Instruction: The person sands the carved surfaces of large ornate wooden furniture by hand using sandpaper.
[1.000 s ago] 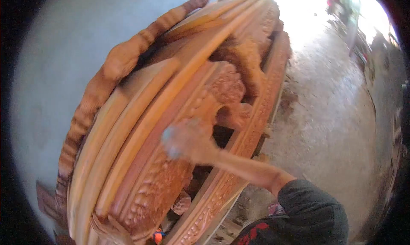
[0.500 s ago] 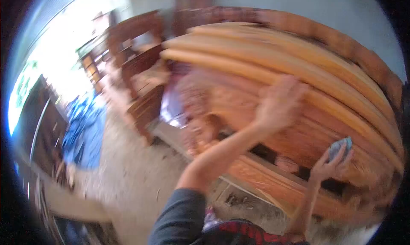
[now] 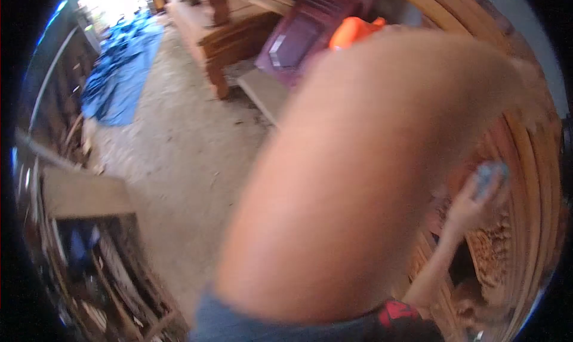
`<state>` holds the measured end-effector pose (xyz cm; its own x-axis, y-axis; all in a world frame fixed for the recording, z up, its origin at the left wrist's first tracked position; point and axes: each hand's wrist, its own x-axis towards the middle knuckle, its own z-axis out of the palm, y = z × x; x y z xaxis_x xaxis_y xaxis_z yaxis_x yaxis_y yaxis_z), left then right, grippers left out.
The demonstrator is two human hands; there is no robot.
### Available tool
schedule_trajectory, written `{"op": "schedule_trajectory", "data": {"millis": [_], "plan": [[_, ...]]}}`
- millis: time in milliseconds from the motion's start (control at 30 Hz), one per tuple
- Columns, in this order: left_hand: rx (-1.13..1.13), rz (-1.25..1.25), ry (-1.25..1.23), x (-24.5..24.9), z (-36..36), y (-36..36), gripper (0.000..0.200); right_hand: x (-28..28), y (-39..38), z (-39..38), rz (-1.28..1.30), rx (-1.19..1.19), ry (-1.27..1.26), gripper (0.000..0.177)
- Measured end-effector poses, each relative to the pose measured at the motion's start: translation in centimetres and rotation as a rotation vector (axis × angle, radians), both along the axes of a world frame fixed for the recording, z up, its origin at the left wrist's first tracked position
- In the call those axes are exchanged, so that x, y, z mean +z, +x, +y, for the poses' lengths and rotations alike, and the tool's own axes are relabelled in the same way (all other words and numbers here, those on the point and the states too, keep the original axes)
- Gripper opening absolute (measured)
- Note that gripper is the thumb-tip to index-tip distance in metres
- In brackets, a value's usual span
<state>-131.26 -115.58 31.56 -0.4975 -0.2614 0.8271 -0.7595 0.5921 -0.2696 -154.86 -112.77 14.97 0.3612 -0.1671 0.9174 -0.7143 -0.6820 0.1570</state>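
Observation:
My left forearm fills the middle of the view, large and blurred. It reaches to the upper right, where my left hand [image 3: 525,82] is a smear near the wooden rails [image 3: 540,157], its fingers not readable. Lower down on the right, my right hand [image 3: 471,202] is closed around a small blue-grey cloth or pad [image 3: 490,178]. That hand is over the carved reddish-brown wood [image 3: 492,246]. An orange object [image 3: 353,33] shows behind my left arm at the top.
A purple-brown panel [image 3: 298,34] leans beside a wooden furniture piece [image 3: 230,46] at the top. A blue tarp [image 3: 122,73] lies on the concrete floor [image 3: 173,151]. Boards and scrap wood [image 3: 119,264] stand at the lower left.
The view has turned and shifted, with the wooden furniture now at the far right. My left arm has come close to the camera, and the orange object has come into sight.

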Motion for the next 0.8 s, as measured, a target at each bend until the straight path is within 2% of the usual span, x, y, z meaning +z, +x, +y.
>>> {"op": "schedule_trajectory", "data": {"millis": [33,67,100,133,200,233,267,333,400,467,500,533,567,633,700,767,800], "plan": [[-0.001,-0.004,0.009,0.3,0.3,1.3,0.047,-0.4,2.6,1.3,0.099,-0.069,-0.017,0.055],[0.001,-0.004,0.016,0.8,0.8,2.9,0.048,-0.6,5.4,1.7,0.124,0.042,0.066,0.062],[0.01,-0.007,0.011,1.1,1.4,3.9,0.049,-0.7,7.9,2.1,0.14,0.113,0.031,0.064],[0.049,0.002,0.014,1.1,2.2,5.1,0.051,-0.4,10.3,3.0,0.211,-0.003,-0.014,0.065],[0.384,0.053,-0.247,-1.1,4.1,7.1,0.048,0.7,14.5,4.2,0.195,0.04,-0.014,0.064],[0.365,0.098,-0.065,-1.2,5.3,7.9,0.054,0.9,15.9,3.8,0.222,0.037,-0.068,0.058],[0.346,0.136,0.12,-1.2,7.7,8.3,0.061,0.7,17.3,4.2,0.168,0.123,-0.046,0.065],[0.404,0.163,0.121,-1.6,8.0,7.7,0.064,0.7,18.2,4.1,0.179,0.223,-0.023,0.061],[0.438,0.178,-0.165,-3.2,4.8,7.9,0.052,0.6,17.8,3.7,0.228,0.28,0.025,0.057],[0.415,0.232,-0.179,-3.6,5.0,7.6,0.05,0.5,14.3,2.8,0.356,0.237,0.027,0.058],[0.521,0.224,-0.089,-3.2,7.5,7.4,0.051,0.5,12.0,3.5,0.439,0.182,-0.019,0.061],[0.485,0.246,-0.257,-4.1,7.0,7.5,0.049,-0.1,9.2,3.2,0.439,0.139,-0.038,0.061],[0.545,0.226,-0.186,-3.7,8.1,6.7,0.049,-0.7,6.0,2.5,0.443,0.079,-0.059,0.061],[0.69,0.204,-0.099,-4.6,8.4,6.3,0.053,-1.1,-0.9,1.1,0.377,-0.019,-0.104,0.061],[0.649,0.186,-0.11,-5.8,8.3,5.8,0.053,-1.0,-7.9,-0.3,0.218,-0.091,-0.118,0.061],[0.836,0.12,-0.155,-5.7,8.4,1.5,0.055,-1.0,-14.2,-0.9,-0.035,-0.148,0.042,0.068],[0.703,0.124,-0.173,-5.9,8.1,-2.3,0.055,-1.1,-17.0,-1.7,-0.161,-0.217,0.074,0.069]]}}
